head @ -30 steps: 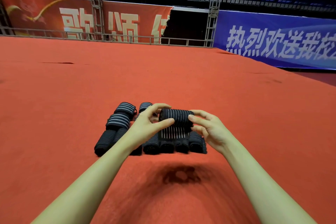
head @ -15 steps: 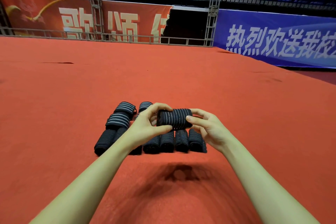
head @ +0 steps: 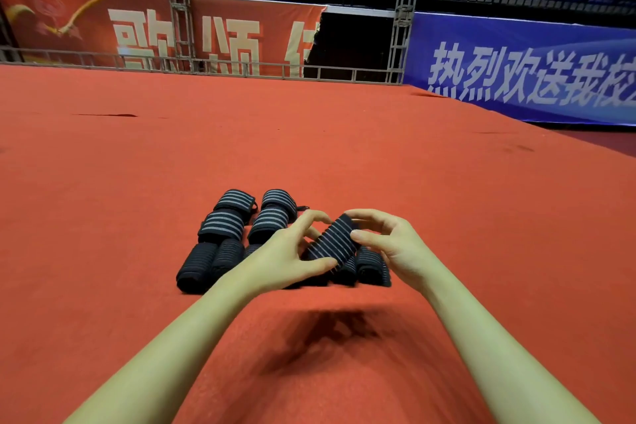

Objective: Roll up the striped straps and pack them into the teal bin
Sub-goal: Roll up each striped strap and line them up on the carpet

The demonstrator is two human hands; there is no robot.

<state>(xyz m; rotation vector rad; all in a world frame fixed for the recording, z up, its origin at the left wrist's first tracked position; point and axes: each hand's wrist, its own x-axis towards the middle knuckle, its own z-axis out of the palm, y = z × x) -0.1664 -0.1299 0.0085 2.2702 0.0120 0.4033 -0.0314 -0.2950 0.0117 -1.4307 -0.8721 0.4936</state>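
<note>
Rolled strap (head: 332,240): one, tilted, pinched between curled left hand (head: 287,256) and right hand (head: 395,244) fingers; roughly nine more rolls (head: 223,224) beyond fingertips on carpet (head: 309,155).

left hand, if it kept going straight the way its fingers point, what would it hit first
Probably the rolled strap it already pinches with the right hand. The left hand points forward and right; past that roll only red carpet shows, though depth is unclear.

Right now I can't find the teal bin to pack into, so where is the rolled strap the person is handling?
In the head view, centre, the rolled strap is held between the left hand and right hand, tilted, above the front row of rolls on the red carpet.
</note>
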